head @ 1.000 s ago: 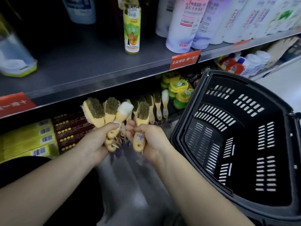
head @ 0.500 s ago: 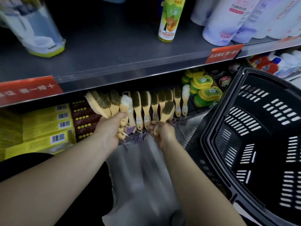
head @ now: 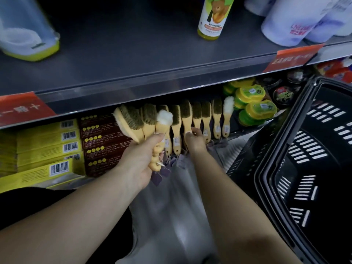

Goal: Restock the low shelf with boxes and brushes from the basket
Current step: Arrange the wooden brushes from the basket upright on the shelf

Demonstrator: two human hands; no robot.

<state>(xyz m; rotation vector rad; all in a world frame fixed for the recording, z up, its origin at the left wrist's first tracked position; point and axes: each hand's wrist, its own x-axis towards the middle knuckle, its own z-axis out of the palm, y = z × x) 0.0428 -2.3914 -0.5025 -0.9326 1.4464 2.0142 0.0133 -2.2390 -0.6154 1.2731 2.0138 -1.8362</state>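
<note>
Left hand (head: 141, 161) grips bundle of pale wooden bristle brushes (head: 133, 122) by handles. Right hand (head: 194, 140) pinches one wooden brush (head: 187, 119), likely slotting it into row on low shelf (head: 234, 141). Yellow cardboard boxes (head: 43, 141) stacked. Black plastic basket (head: 266, 168) looks emptied; bundle remains.

Camera: one, head-worn, wide-angle
Facing: forward and down, onto the low shelf (head: 230, 149)
Nearness: close, just above and before that shelf
</note>
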